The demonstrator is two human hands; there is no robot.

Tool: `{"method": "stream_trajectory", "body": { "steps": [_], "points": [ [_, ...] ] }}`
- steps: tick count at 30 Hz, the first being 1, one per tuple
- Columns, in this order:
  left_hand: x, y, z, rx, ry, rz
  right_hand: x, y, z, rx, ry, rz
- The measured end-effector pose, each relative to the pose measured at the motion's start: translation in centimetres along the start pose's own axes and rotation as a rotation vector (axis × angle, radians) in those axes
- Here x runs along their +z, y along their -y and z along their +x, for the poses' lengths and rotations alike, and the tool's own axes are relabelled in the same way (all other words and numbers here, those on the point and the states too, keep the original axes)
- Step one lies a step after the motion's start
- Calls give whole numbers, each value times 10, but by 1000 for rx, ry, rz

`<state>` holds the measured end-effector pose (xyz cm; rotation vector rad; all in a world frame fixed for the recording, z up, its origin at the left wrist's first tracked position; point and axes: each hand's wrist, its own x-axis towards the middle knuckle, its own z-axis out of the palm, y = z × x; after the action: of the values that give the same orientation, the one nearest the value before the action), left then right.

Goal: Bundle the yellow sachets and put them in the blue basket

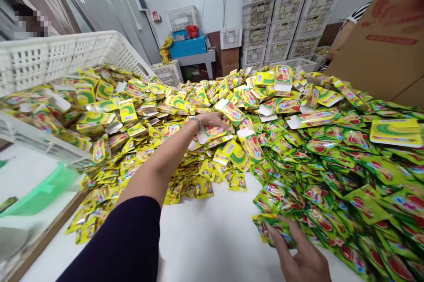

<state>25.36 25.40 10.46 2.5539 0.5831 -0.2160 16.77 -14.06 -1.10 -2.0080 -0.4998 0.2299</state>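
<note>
My left hand (213,120) reaches far forward, palm down, into the heap of small yellow printed boxes. Its fingers stretch over a box (215,133) and seem to touch it; the thumb is hidden. Near the front of the white table (198,238), my right hand (303,253) pinches green sachets (276,228) with red watermelon pictures, and a yellow sachet edge (260,223) shows at their left end. Right of that hand spreads a deep pile of green sachets (331,185). Yellow sachets (132,171) lie under and around my left forearm.
A white plastic crate (99,46) tips its yellow boxes (99,96) onto the table at left. Beside it lies a green plastic tray (43,193). A large cardboard box (380,43) stands at right. Stacked crates (274,13) line the wall. Parts of other people show at both sides.
</note>
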Motion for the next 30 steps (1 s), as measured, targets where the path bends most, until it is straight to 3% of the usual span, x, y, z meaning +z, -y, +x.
{"method": "stream_trajectory", "body": {
  "steps": [3,7,10,13,18,21,23,25,28,30],
  "points": [
    [18,-31,-31,-40,54,201,0,-5,3,-58,-13,-32],
    [47,-56,-74,-27,-24,401,3,-14,11,-135,9,-57],
    [71,-59,-107,17,-143,486,3,-14,16,-181,61,-39],
    [91,-55,-136,146,-203,526,-2,-9,17,-167,108,-42],
    [101,-54,-180,295,-309,456,-16,3,19,-100,106,-67],
    [106,-60,-208,218,-548,256,-23,6,19,-83,133,112],
    [118,-65,-230,81,-739,-7,-24,8,17,-43,204,367],
    [139,-71,-249,-67,-842,-346,-21,8,12,18,290,578],
    [177,-77,-268,-155,-821,-900,-12,8,4,83,417,630],
    [198,-80,-276,-140,-719,-1206,-6,6,1,97,467,592]
  ]
}}
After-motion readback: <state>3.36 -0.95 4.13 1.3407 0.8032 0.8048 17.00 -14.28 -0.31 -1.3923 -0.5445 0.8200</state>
